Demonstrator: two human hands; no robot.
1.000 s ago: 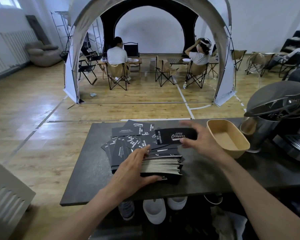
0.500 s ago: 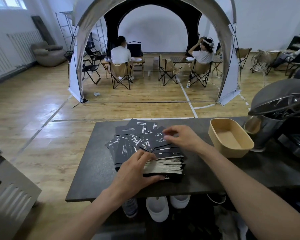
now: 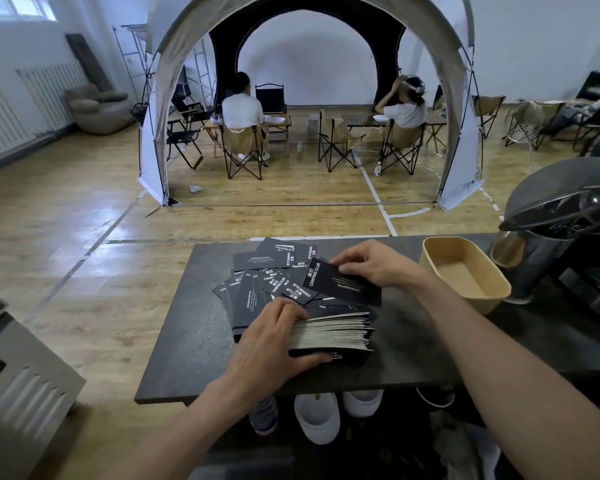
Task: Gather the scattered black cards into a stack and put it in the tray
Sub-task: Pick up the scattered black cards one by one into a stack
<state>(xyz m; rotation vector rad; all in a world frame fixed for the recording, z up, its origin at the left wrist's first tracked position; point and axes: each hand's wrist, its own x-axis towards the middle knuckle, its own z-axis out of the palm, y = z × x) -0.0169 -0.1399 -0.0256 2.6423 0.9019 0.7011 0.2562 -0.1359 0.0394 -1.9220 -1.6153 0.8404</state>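
A thick stack of black cards (image 3: 333, 332) lies near the front of the dark table (image 3: 194, 334), its pale edges facing me. My left hand (image 3: 274, 341) grips the stack's left end, thumb under, fingers on top. Behind it, several loose black cards (image 3: 264, 278) with white print lie fanned and overlapping. My right hand (image 3: 374, 263) pinches one black card (image 3: 343, 285) by its far edge, tilted just above the loose pile. The tan tray (image 3: 496, 289) stands to the right with nothing in it.
A dark coffee machine (image 3: 568, 216) and a steel jug (image 3: 520, 251) crowd the table's right end behind the tray. White cups (image 3: 317, 419) sit under the table. A grey metal box (image 3: 18, 386) stands at lower left. Two people sit in camp chairs under a tent far behind.
My right hand put down the card it held a second ago, reached into the loose pile and has lifted another card. My left hand stayed on the stack.
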